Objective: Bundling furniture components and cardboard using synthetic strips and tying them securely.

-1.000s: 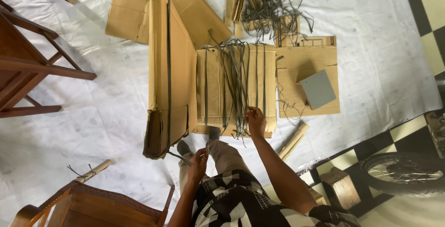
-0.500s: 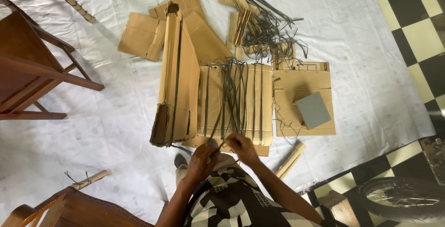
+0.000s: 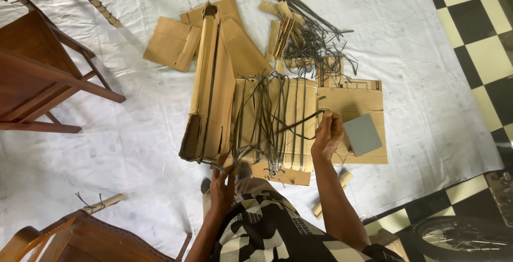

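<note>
right hand [image 3: 327, 133]: raised over the right edge of the flat cardboard panel [image 3: 278, 128], fingers pinched on one dark grey strip [image 3: 296, 121] that runs taut, down and left across the panel.
left hand [image 3: 223, 183]: at the panel's near-left corner, fingers closed round the near ends of the strip bundle [image 3: 264, 120]; exact grip partly hidden.
strip bundle: many dark grey strips lying lengthwise on the panel, loose and crossing, ends hanging off the near edge.
folded cardboard [image 3: 209, 93]: long upright piece, just left of the panel, touching it.
grey square [image 3: 363, 134]: on another cardboard sheet [image 3: 355, 104], just right of the right hand.
loose strips pile [image 3: 307, 37]: far side, tangled with cardboard scraps.
floor cover [image 3: 123, 133]: white sheet under everything; checkered tiles at right.
wooden chair [image 3: 37, 75]: far left. Second chair [image 3: 85, 238] near left.
wheel [image 3: 465, 235]: near right corner, on the tiles.
person: seated, patterned black-and-white clothing, shoe tip near the left hand.
</note>
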